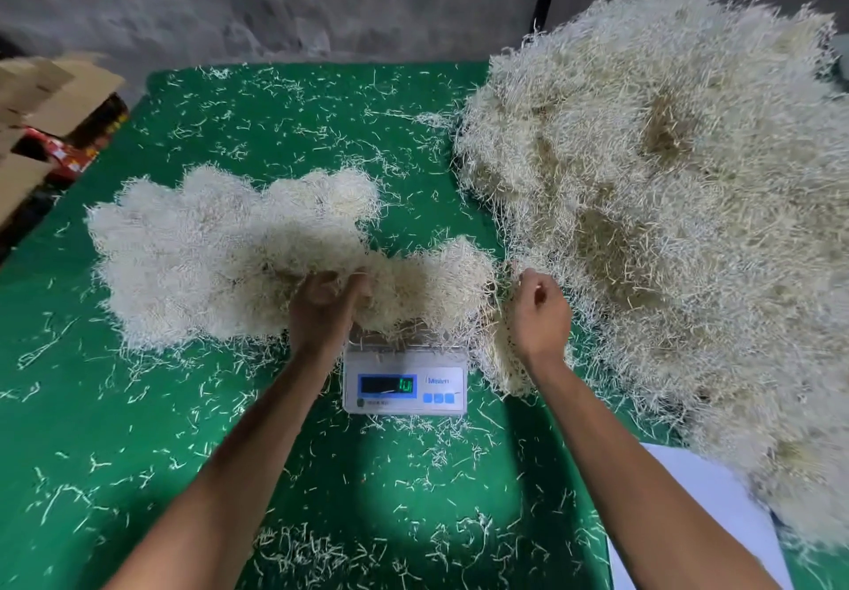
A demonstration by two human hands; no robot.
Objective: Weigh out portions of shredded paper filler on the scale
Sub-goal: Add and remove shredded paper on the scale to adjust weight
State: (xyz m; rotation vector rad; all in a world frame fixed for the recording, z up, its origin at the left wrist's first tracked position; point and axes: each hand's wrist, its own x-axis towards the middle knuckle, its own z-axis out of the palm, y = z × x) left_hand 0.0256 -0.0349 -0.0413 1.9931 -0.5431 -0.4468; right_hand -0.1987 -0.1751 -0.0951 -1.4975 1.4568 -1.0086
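Nearest us, our two bare forearms reach over a green tabletop [138, 405] strewn with loose shreds, toward a small white scale [405, 378] whose lit display we cannot read clearly. The shredded paper filler is pale cream and wiry: a huge heap [666, 222] on the right, and a fluffy portion [229, 249] lying over the scale's platform and spreading left across the tabletop. Our left hand [324, 309] curls its fingers [356, 288] into that portion, gripping it, while our right hand [540, 313] pinches strands at the heap's edge with loosely curled fingers [533, 284]; open cardboard boxes [41, 116] stand at far left, contents unclear.
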